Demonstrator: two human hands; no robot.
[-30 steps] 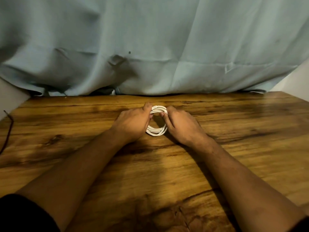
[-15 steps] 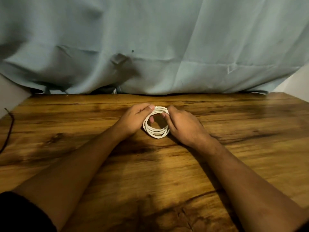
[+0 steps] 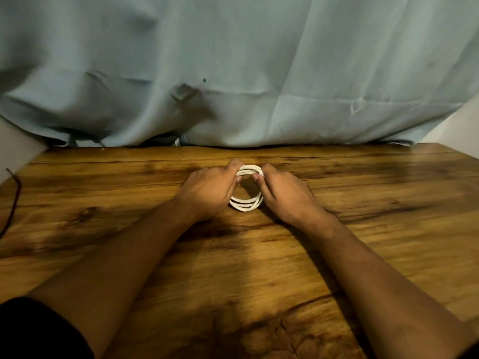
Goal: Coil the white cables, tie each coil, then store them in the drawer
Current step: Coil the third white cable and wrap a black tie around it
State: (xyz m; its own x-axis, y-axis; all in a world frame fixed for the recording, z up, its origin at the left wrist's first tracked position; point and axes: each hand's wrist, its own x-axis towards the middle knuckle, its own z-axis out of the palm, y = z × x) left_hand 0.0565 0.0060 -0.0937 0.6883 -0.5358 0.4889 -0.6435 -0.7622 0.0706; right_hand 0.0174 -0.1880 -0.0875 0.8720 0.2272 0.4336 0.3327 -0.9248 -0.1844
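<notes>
- Pinching the far arc of the white cable coil [image 3: 245,206], both hands curl in: left hand [image 3: 207,190] on one side, right hand [image 3: 285,194] on the other.
- Smooth round loops lie between the fingertips on the grainy wooden table [image 3: 363,229].
- Fingers past the thumbs are hidden behind the knuckles.
- Creased pale-blue cloth [image 3: 259,73] hangs beyond the fingers.

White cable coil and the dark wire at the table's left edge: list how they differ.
The white cable coil is wound into stacked loops; the dark wire runs as one loose strand. The coil is pinched by the left hand and right hand; the wire lies untouched, far to the left of both hands. Both are thin, flexible cords.
</notes>
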